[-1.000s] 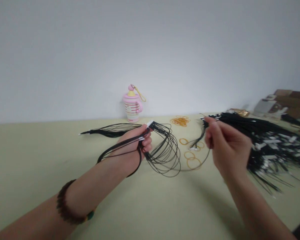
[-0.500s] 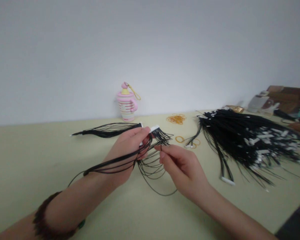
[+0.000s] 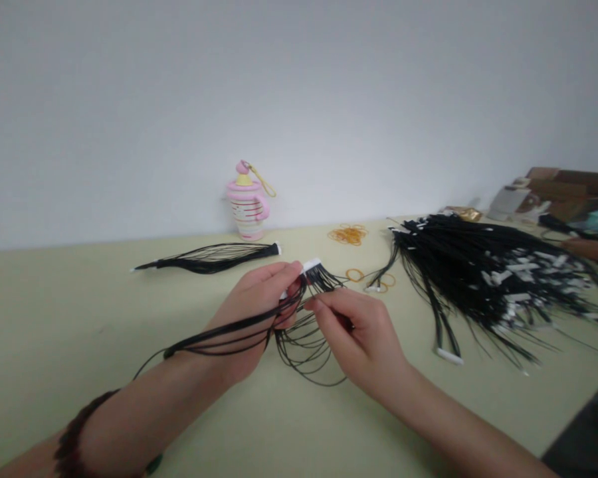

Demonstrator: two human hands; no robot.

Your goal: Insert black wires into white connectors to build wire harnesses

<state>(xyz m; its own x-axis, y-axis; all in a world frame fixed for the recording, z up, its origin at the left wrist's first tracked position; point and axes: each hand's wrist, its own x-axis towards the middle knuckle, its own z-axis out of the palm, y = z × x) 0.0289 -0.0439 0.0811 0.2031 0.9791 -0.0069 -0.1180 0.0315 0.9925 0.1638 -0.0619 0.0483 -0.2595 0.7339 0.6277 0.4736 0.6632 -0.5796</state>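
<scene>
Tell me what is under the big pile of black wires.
Pale green tabletop shows at the loose edges of the wire pile; its dense middle hides whatever lies beneath, so that cannot be seen.

head-worn camera faces forward and down, near the left hand [image 3: 252, 318] and right hand [image 3: 356, 338]

This looks like a small hand-assembly workroom rather than a home; a long pale green table [image 3: 80, 318] runs along a bare white wall [image 3: 299, 99]; a heap of black wire harnesses [image 3: 478, 279] with white connectors lies on it, near loose rubber bands [image 3: 347, 234]; brown boxes [image 3: 561, 189] are piled at the far right corner; a co-worker's hand [image 3: 585, 249] shows at the right edge; a pink novelty bottle [image 3: 246, 209] stands by the wall.
</scene>
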